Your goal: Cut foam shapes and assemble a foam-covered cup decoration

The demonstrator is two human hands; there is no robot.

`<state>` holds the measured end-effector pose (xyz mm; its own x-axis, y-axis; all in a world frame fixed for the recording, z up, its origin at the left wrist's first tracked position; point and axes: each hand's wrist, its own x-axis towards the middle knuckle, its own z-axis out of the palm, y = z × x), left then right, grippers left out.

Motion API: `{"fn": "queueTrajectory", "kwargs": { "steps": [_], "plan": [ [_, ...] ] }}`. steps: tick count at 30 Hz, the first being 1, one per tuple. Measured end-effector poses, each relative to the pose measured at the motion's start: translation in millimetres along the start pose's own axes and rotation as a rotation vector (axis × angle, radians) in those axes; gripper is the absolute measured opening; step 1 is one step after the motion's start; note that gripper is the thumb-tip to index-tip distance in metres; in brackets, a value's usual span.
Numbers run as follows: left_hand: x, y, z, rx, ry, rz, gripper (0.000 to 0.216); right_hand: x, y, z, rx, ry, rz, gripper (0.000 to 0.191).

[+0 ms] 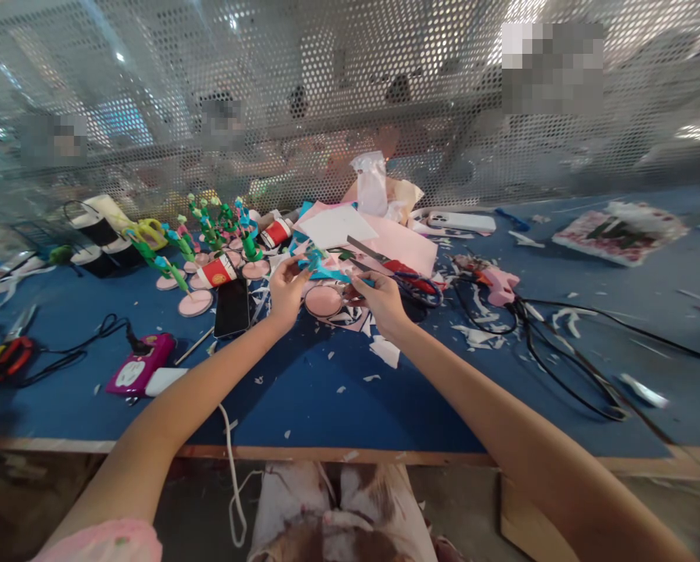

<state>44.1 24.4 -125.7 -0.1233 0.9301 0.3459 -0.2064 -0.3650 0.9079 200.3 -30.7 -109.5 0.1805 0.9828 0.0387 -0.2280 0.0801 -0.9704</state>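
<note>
My left hand [288, 293] is closed in a pinch on a small blue paper flower [315, 259], just above the table. My right hand [381, 300] has its fingers pressed together near a blue paper strip [335, 275]; what lies between those fingertips is too small to make out. Between the two hands sits a round pink disc [324, 301] among paper scraps. Scissors with red handles [417, 278] lie beyond my right hand. To the left, green-stemmed paper flowers [209, 226] stand on round pink bases [195, 303].
A black phone [232, 307] and a purple power adapter [142, 365] lie left. Paper sheets [338, 226] are piled at the back. Black cables [560, 367] and a pink glue gun [500, 285] lie right. A perforated metal screen [326, 94] runs behind the table.
</note>
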Motion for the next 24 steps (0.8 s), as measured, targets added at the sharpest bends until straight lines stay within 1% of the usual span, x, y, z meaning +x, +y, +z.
{"fn": "queueTrajectory", "kwargs": {
  "steps": [3,6,9,12,14,16,19,22,24],
  "plan": [
    [0.1,0.8,-0.8,-0.062,0.015,-0.051,0.039,-1.2,0.8,1.1,-0.007,-0.089,0.024,0.043],
    [-1.3,3.1,0.2,-0.096,-0.011,-0.081,0.038,-1.6,3.8,3.1,-0.031,-0.160,0.033,0.044],
    [-3.6,5.0,3.2,-0.132,-0.054,-0.096,0.042,-1.4,7.3,5.0,-0.061,-0.234,0.043,0.044],
    [-6.7,6.8,7.0,-0.146,-0.139,-0.120,0.052,-1.2,9.9,6.3,-0.057,-0.296,0.072,0.045],
    [-8.6,8.1,8.7,-0.135,-0.193,-0.109,0.060,-1.2,11.3,6.6,-0.055,-0.311,0.087,0.044],
    [-9.7,9.1,9.1,-0.134,-0.212,-0.092,0.062,-1.6,12.6,6.6,-0.070,-0.311,0.086,0.042],
    [-9.7,9.9,7.8,-0.144,-0.204,-0.108,0.056,-2.5,13.3,5.9,-0.114,-0.348,0.093,0.037],
    [-9.4,10.9,6.9,-0.125,-0.206,-0.147,0.049,-1.9,10.9,2.7,-0.176,-0.392,0.073,0.027],
    [-9.8,12.9,7.4,-0.118,-0.221,-0.157,0.049,0.6,7.7,-1.5,-0.192,-0.334,0.004,0.020]
  ]
}}
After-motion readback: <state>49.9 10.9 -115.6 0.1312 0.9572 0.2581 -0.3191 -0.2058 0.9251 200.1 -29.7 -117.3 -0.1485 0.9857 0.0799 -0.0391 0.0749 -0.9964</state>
